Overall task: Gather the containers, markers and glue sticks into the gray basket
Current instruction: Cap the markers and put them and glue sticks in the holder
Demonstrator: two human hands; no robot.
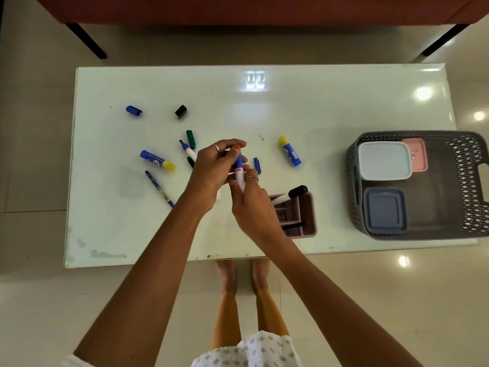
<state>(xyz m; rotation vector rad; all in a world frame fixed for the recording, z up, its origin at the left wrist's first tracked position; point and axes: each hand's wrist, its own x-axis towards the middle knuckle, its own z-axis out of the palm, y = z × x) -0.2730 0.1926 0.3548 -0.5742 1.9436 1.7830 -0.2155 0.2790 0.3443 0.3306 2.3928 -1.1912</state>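
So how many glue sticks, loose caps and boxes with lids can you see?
Glue sticks: 2
Loose caps: 4, blue, black, green, blue
Lidded boxes in the gray basket: 3, white, pink, blue-gray
Total: 9

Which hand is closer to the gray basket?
The right hand. It grips the blue marker mid-table, with the gray basket farther off on its right. The left hand sits beyond it, farther away.
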